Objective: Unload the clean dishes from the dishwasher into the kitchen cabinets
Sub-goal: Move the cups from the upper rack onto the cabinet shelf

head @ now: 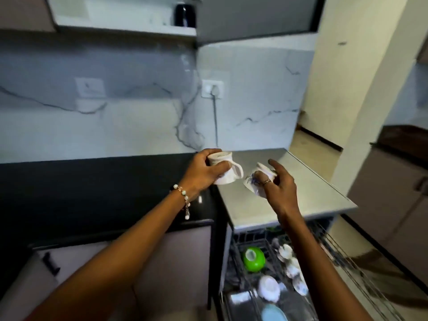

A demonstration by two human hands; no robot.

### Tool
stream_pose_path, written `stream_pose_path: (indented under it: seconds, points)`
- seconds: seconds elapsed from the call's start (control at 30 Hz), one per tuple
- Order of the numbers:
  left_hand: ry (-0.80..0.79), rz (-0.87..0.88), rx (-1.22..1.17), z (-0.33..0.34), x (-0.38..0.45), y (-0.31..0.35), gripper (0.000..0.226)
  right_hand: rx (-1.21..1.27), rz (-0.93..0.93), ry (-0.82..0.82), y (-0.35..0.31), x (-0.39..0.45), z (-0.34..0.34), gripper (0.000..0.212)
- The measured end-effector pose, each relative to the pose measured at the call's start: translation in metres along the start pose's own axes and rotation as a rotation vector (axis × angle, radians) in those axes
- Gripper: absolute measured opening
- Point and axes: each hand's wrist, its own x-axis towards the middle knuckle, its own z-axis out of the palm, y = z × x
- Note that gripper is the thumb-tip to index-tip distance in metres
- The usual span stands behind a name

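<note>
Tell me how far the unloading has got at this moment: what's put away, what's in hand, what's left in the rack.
Done: little can be confirmed; one dark mug stands on the open cabinet shelf.
In hand: the left hand grips a white cup; the right hand holds a second, patterned cup, both above the counter.
Left: the dishwasher rack still carries a green item, several white cups and a blue dish.

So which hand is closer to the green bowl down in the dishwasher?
Right. The right hand, holding a cup, is above the green bowl; the left hand is up and further left.
</note>
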Motion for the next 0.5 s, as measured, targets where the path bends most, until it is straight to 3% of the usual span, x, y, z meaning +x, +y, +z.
stream_pose_path:
  seconds: [0.17,0.5]
  points:
    - [0.154,0.106,0.032,-0.104,0.038,0.033,0.021,0.098,-0.123,-0.104,-0.061,0.048,0.093,0.068]
    - [0.306,0.318,0.101,-0.288,0.153,0.087,0.025,0.204,-0.323,-0.111,-0.18,0.137,0.255,0.065]
